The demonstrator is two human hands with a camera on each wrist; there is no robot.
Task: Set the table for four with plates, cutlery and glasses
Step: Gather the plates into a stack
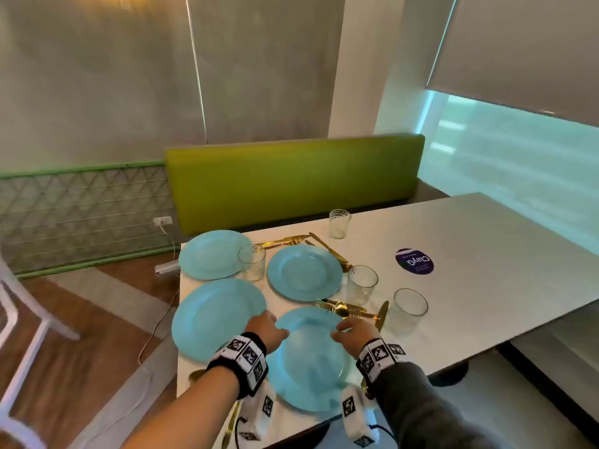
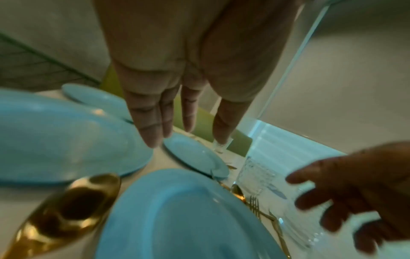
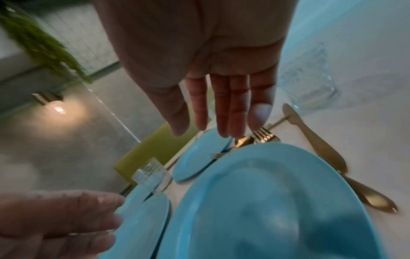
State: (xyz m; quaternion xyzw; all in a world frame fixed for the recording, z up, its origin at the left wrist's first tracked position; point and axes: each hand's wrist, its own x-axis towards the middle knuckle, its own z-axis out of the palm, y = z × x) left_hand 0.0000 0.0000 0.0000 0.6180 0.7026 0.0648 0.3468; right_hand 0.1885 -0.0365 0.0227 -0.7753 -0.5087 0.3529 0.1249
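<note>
Several blue plates crowd the left end of the white table (image 1: 470,247). The nearest plate (image 1: 311,361) lies between my hands. My left hand (image 1: 272,328) hovers over its left rim, fingers straight (image 2: 153,133) and holding nothing. My right hand (image 1: 348,328) is over the far right rim with straight fingers (image 3: 235,122), just above a gold fork and spoon pile (image 1: 346,311). A gold knife (image 1: 382,315) lies beside that pile. Clear glasses (image 1: 410,311) (image 1: 361,285) stand to the right of the plates. A gold spoon (image 2: 66,210) lies near the table's front left edge.
More gold cutlery (image 1: 291,240) and another glass (image 1: 339,223) sit at the back, near a green bench (image 1: 291,179). A purple sticker (image 1: 415,261) marks the tabletop. A white chair (image 1: 19,319) and a cable (image 1: 155,332) are on the floor at left.
</note>
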